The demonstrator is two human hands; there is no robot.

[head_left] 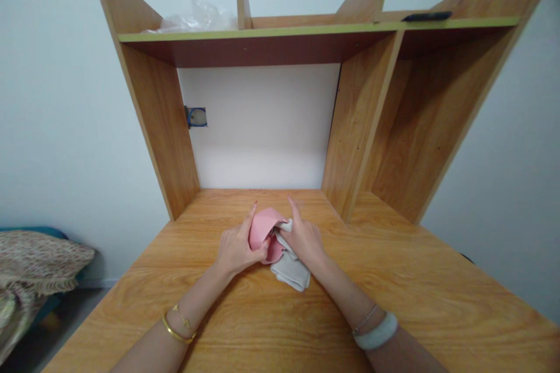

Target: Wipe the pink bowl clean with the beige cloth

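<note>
My left hand [238, 249] is closed around the left side of a small pink case-like object [263, 226], thumb at its near edge and index finger pointing up. The pink object is tilted, with an opening facing right; its exact kind does not show. A light grey cloth [291, 271] hangs from my right hand [305, 240] at that opening. The fingertips of my right hand are hidden in the cloth and behind the pink edge, while its index finger points upward. Both hands are just above the wooden desk [245, 326].
A wooden shelf unit [262, 35] rises at the back of the desk, with a clear plastic bag [196, 17] and a dark flat object [427, 16] on top. An uncovered wall socket box [196, 117] shows at the back left. A fringed blanket [39, 262] lies at far left.
</note>
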